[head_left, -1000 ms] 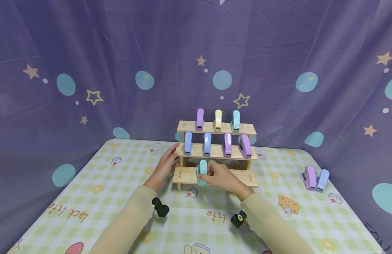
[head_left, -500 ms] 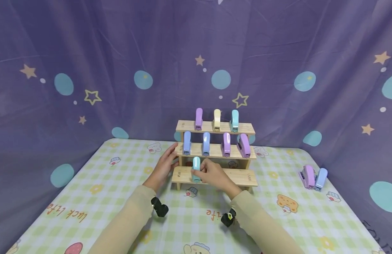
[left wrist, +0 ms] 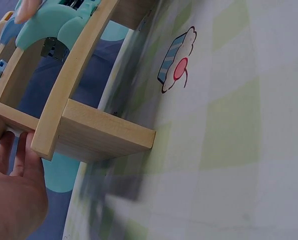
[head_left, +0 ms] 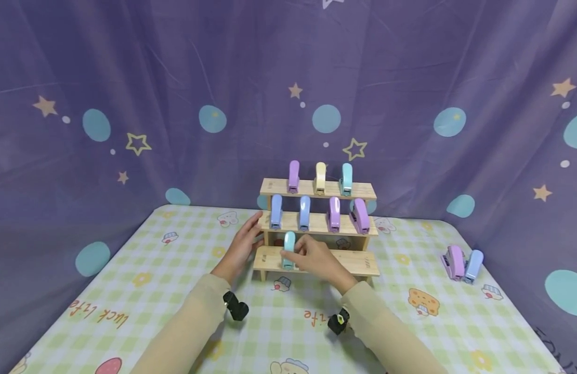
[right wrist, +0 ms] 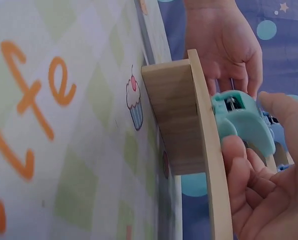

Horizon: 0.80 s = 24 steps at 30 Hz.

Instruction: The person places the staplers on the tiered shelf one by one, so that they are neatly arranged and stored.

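Note:
My right hand (head_left: pixel 318 258) holds a turquoise stapler (head_left: pixel 289 246) near the left end of the bottom shelf (head_left: pixel 346 259) of a three-tier wooden stand. The right wrist view has the stapler (right wrist: pixel 246 125) upright against the shelf board, with thumb and fingers on either side. At the stand's left side, my left hand (head_left: pixel 240 246) touches the wood with extended fingers; the left wrist view shows these fingertips (left wrist: pixel 31 142) against the frame. Two blue staplers (head_left: pixel 276 212) and two purple staplers (head_left: pixel 334 214) stand on the middle shelf. Above are a purple, a yellow (head_left: pixel 320 177) and a turquoise one.
Further right on the checked tablecloth (head_left: pixel 176 291), a purple stapler (head_left: pixel 455 262) and a blue stapler (head_left: pixel 473 266) stand side by side. A purple patterned curtain (head_left: pixel 251 78) hangs behind the table.
The right hand has moved the turquoise stapler a little left, from in front of the bottom shelf onto its left part. Little differs over the last half second. The left hand stays put.

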Each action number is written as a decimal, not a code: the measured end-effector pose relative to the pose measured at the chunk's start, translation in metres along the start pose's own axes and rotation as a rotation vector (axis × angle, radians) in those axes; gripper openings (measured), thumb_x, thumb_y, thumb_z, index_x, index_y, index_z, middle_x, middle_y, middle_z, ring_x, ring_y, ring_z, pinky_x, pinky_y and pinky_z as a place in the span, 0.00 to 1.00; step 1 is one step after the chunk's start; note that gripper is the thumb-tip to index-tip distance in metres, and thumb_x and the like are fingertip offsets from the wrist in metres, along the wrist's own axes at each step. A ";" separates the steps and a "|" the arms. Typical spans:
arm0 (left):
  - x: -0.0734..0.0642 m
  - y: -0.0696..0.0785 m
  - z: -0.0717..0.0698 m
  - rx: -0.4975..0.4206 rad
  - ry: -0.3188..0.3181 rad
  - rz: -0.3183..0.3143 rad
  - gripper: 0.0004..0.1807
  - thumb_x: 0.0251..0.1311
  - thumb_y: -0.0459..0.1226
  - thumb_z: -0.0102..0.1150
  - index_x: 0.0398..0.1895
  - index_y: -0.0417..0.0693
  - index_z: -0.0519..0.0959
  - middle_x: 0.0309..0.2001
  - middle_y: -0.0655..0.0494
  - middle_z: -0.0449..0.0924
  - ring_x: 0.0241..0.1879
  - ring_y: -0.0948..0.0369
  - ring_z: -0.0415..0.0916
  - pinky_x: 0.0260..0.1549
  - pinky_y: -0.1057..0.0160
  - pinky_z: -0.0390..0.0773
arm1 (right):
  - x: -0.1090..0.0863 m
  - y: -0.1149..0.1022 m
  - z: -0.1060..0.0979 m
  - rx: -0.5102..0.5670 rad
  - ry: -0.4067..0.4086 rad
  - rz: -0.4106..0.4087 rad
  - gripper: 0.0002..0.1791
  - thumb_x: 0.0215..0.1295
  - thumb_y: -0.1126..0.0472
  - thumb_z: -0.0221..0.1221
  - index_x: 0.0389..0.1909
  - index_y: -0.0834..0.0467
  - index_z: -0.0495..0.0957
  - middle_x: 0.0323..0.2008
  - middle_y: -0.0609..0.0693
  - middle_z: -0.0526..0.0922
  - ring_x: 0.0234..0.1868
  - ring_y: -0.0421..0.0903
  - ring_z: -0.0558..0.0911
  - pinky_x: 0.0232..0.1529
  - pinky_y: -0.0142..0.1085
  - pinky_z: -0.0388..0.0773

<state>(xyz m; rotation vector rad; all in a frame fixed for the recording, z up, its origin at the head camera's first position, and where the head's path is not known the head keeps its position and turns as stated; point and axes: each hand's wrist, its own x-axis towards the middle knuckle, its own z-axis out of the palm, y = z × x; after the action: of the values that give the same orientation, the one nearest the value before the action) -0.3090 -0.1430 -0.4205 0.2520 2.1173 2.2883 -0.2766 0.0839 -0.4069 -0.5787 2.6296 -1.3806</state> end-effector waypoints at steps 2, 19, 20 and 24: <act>0.000 -0.001 0.001 0.006 0.000 0.010 0.29 0.80 0.42 0.40 0.80 0.52 0.54 0.75 0.45 0.57 0.70 0.46 0.59 0.69 0.47 0.62 | -0.003 0.001 -0.004 0.018 -0.009 0.008 0.29 0.65 0.34 0.61 0.47 0.55 0.73 0.29 0.52 0.81 0.31 0.52 0.85 0.32 0.42 0.80; -0.002 0.001 -0.001 0.033 -0.007 0.003 0.28 0.81 0.43 0.39 0.80 0.54 0.54 0.75 0.48 0.57 0.70 0.46 0.59 0.68 0.48 0.64 | -0.038 0.037 -0.057 0.016 -0.019 0.007 0.19 0.71 0.45 0.61 0.48 0.56 0.76 0.28 0.51 0.81 0.35 0.57 0.85 0.35 0.41 0.83; -0.002 0.001 -0.001 0.036 -0.008 0.002 0.28 0.81 0.43 0.39 0.80 0.55 0.54 0.75 0.48 0.57 0.70 0.47 0.59 0.68 0.49 0.64 | -0.040 0.039 -0.061 0.014 -0.015 0.008 0.19 0.71 0.46 0.61 0.48 0.57 0.76 0.28 0.51 0.81 0.34 0.57 0.85 0.35 0.41 0.83; 0.000 0.000 -0.001 0.035 -0.018 0.005 0.28 0.81 0.43 0.39 0.80 0.54 0.54 0.75 0.47 0.57 0.71 0.46 0.58 0.69 0.49 0.63 | -0.049 0.048 -0.076 0.009 0.006 0.024 0.17 0.72 0.49 0.61 0.48 0.59 0.76 0.28 0.52 0.82 0.34 0.57 0.85 0.36 0.40 0.84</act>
<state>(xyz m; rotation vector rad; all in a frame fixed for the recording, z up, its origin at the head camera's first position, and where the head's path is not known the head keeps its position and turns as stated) -0.3088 -0.1443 -0.4211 0.2775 2.1517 2.2450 -0.2658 0.1863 -0.4056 -0.5413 2.6244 -1.3893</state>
